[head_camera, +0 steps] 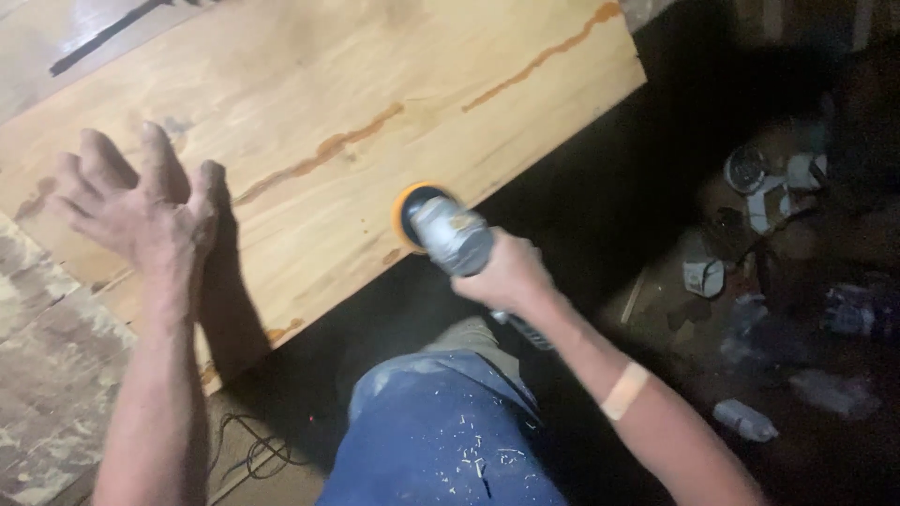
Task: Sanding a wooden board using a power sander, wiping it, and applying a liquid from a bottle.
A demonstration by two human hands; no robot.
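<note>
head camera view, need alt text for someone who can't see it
A person's right hand holds a grey power sander with an orange pad against the edge of a pale plywood sheet, while the left hand lies flat, fingers spread, on the sheet. Below are a knee in dusty blue jeans and a dark, littered floor.

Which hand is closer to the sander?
Right. The right hand grips the sander at the board's edge. The left hand lies flat on the board, well apart from it.
</note>
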